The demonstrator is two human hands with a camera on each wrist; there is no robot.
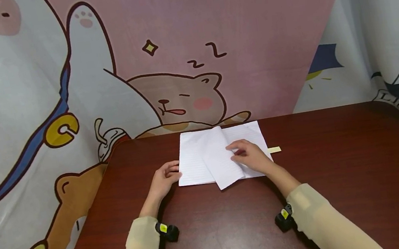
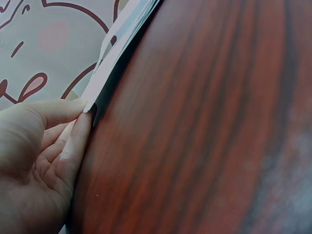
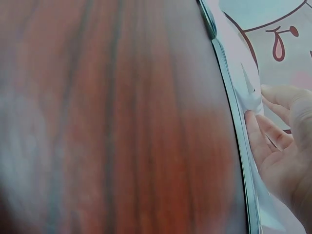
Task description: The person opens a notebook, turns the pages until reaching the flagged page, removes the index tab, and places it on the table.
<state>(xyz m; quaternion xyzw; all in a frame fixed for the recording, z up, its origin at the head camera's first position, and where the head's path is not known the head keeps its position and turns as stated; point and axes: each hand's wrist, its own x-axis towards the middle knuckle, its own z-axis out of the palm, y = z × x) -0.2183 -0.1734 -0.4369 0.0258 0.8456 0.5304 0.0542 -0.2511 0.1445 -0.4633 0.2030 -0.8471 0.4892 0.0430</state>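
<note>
An open notebook [image 1: 191,159] with white lined pages lies near the far edge of the table. One page [image 1: 221,159] stands lifted and curved across the middle, its lower corner hanging past the near edge. My right hand [image 1: 252,157] pinches this page between thumb and fingertips; the right wrist view shows the hand [image 3: 287,131] at the bent paper [image 3: 249,97]. At the left edge, my left hand [image 1: 163,180] pinches the notebook's margin, thumb on top and fingers beneath, as the left hand [image 2: 44,151] in the left wrist view shows.
A pale yellow tab [image 1: 274,149] sticks out from the notebook's right side. The dark reddish-brown table [image 1: 344,172] extends to both sides and toward me. Behind it hangs a cloth [image 1: 249,41] printed with cartoon animals. Each wrist wears a small black camera [image 1: 168,232].
</note>
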